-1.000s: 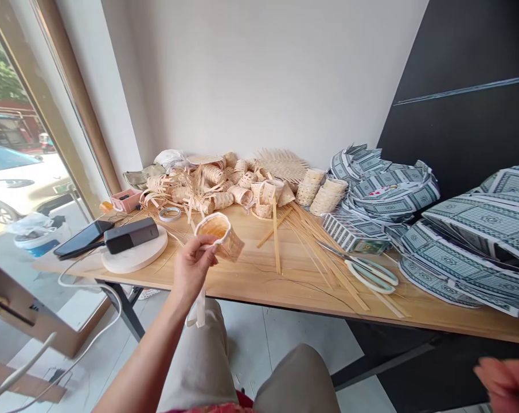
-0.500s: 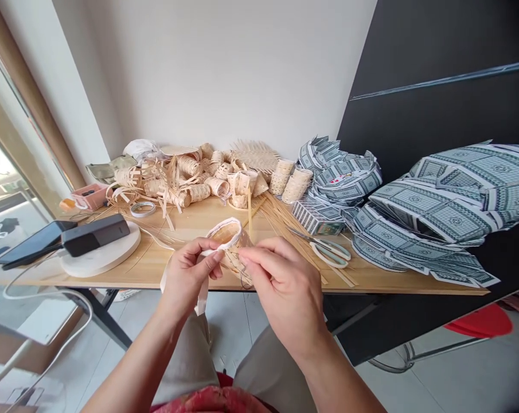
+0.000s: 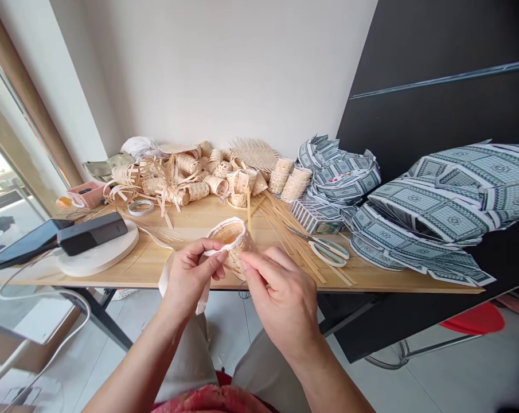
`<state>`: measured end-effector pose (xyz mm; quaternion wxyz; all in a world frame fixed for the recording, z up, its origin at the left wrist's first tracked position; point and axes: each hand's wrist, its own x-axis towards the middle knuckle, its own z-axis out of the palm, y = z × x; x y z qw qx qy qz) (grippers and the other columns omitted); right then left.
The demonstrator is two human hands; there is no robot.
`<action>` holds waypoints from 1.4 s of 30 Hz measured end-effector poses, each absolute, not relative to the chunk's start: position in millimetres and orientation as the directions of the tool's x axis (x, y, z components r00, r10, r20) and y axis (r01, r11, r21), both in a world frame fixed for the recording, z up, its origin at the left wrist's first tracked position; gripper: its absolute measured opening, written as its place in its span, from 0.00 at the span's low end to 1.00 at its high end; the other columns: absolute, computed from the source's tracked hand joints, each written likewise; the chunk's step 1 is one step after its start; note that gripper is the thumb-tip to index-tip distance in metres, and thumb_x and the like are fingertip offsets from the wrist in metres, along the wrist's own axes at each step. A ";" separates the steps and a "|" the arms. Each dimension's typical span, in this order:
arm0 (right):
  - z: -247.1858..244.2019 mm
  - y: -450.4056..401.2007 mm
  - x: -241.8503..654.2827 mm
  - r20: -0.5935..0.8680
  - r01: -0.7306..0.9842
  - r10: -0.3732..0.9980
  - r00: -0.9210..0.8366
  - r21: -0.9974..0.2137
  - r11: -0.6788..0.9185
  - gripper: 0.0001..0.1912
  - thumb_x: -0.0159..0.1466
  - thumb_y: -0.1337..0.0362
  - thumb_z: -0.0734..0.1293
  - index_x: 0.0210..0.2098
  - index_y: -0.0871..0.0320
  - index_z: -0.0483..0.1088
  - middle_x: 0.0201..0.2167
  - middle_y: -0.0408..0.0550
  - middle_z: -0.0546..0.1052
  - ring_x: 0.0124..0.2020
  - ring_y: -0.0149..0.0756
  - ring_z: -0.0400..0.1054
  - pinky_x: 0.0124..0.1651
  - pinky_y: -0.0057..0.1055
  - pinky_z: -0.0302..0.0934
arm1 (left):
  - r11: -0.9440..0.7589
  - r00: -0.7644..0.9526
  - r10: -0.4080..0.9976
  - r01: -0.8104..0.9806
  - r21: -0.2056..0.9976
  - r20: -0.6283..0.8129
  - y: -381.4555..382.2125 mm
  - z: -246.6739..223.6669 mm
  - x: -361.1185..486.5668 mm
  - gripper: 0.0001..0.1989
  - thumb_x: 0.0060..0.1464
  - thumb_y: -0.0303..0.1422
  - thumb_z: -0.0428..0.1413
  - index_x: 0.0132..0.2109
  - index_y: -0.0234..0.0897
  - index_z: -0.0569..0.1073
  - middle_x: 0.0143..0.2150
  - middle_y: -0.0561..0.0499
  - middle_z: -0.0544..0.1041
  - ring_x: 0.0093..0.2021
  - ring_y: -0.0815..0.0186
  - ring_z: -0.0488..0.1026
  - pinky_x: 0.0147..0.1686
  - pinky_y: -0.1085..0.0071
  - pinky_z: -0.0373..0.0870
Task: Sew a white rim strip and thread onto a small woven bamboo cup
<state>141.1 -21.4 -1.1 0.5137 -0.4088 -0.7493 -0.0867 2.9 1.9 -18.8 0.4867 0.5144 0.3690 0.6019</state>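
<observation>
Head view: my left hand [image 3: 194, 275] pinches the basket [image 3: 228, 233], rim [image 3: 243, 229] banded, white strip [image 3: 164, 278] seemingly unfinished; my right hand [image 3: 280, 292] is closed, contents unclear.

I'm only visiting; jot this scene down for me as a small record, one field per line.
Left hand: pinching the white-edged rim of a small woven basket
Right hand: fingers pinched at the basket's side; anything between them is too small to tell
Behind: a heap of woven pieces
Right side: scissors, patterned folded-card pieces
Surface: wooden table
</observation>
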 end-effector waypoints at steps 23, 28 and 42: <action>-0.7 -20.2 138.9 0.843 0.701 0.524 -0.124 -0.300 0.647 0.13 0.59 0.75 0.57 0.29 0.60 0.72 0.19 0.41 0.64 0.20 0.25 0.58 0.23 0.23 0.52 | -0.240 -0.036 0.971 -0.159 0.958 0.237 -0.6 -15.7 4.7 0.07 0.45 0.33 0.60 0.32 0.35 0.73 0.15 0.57 0.69 0.18 0.76 0.65 0.19 0.83 0.61; -3.7 -18.8 137.9 0.850 0.701 0.517 -0.100 -0.308 0.643 0.12 0.59 0.76 0.58 0.27 0.60 0.71 0.19 0.41 0.65 0.21 0.26 0.60 0.25 0.24 0.53 | -0.413 -0.095 0.903 0.071 0.908 0.419 -2.0 -17.7 6.2 0.05 0.46 0.33 0.58 0.31 0.35 0.73 0.20 0.56 0.70 0.20 0.74 0.67 0.21 0.79 0.64; -15.4 -17.6 137.0 0.800 0.649 0.599 0.012 -0.462 0.604 0.08 0.60 0.73 0.59 0.27 0.58 0.65 0.23 0.41 0.69 0.26 0.28 0.63 0.30 0.23 0.57 | -0.682 0.105 0.447 0.683 0.262 0.889 -7.3 -25.6 14.5 0.04 0.52 0.25 0.53 0.35 0.35 0.72 0.28 0.52 0.76 0.28 0.73 0.73 0.28 0.81 0.67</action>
